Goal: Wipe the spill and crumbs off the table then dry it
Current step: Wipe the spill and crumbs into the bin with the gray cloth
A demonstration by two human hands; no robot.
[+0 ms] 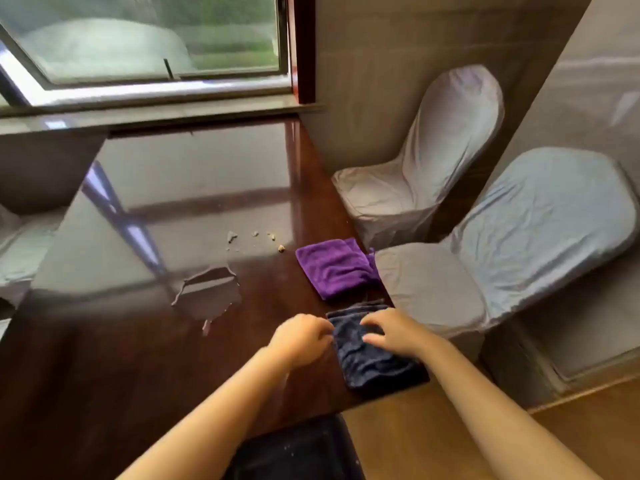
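**Both hands at the dark cloth, spill and crumbs beside them**

A dark navy folded terry cloth, rumpled and plush, lies at the near right corner of the glossy dark-brown wooden table. The left hand is curled at the cloth's left edge, fingers bent inward and touching the fabric; whether it pinches the edge cannot be told. The right hand rests on top of the cloth, fingers spread and slightly bent, pressing the pile. Just beyond, a purple folded microfibre cloth lies along the table's right edge, apart from the navy one. To the left of both cloths sits an irregular, clear puddle of liquid with a ragged outline. Farther out, small pale crumbs are scattered on the polished surface. Two chairs in creased grey fabric covers stand to the right of the table.
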